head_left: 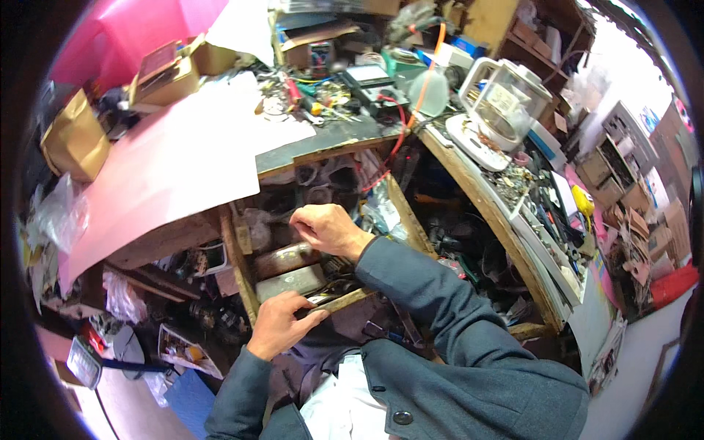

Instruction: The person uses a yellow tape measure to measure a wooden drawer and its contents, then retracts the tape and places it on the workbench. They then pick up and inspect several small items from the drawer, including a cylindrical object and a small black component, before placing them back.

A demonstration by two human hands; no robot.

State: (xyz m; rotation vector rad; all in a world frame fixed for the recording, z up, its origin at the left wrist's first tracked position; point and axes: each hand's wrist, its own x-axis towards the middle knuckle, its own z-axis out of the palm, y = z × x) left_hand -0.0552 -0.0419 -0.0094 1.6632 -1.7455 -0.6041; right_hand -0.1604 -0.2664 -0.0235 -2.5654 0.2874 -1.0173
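Observation:
A wooden drawer is pulled out from under the workbench, full of boxes and loose parts. My left hand grips its front edge, with the thumb outside the edge and the fingers on the inner side. Over the middle of the drawer is my right hand, its fingers curled in; whatever they may hold is hidden. Just below that hand sits a brownish oblong box. A pale grey oblong case lies nearer to me, beside my left fingers. Clear plastic bags fill the drawer's right side.
A large pinkish sheet covers the bench at left. Tools and small parts crowd its back. On the right bench stands a clear-walled machine with a white base. An orange cable runs down toward the drawer.

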